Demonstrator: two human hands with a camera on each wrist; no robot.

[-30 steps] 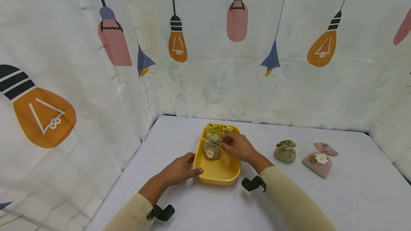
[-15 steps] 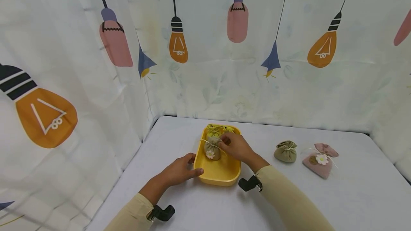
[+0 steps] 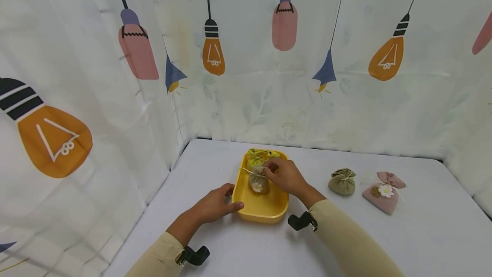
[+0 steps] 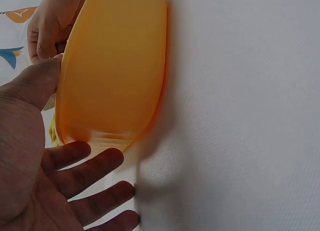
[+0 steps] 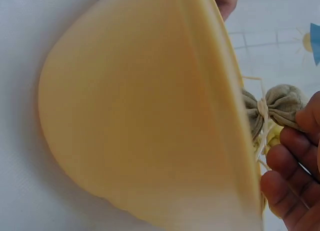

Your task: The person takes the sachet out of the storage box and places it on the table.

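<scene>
Head view: from up high, farthest off, facing forward + down over white cloth-covered table (image 3: 246, 249). 2 wrist views: super close, rolled sideways, table at right in left wrist's, at left in right's. All 3 share yellow rounded plastic tray (image 3: 261, 206).

This is looking like a small cloth-walled booth; whether it is standing in a home, a lab or a workshop, one cannot tell. Creased white fabric (image 3: 250, 84) is hanging across the back and along both sides of the frame, showing printed lamps (image 3: 213, 57). A white-covered surface (image 3: 246, 247) is filling the lower middle, reaching to the fabric behind it.
</scene>
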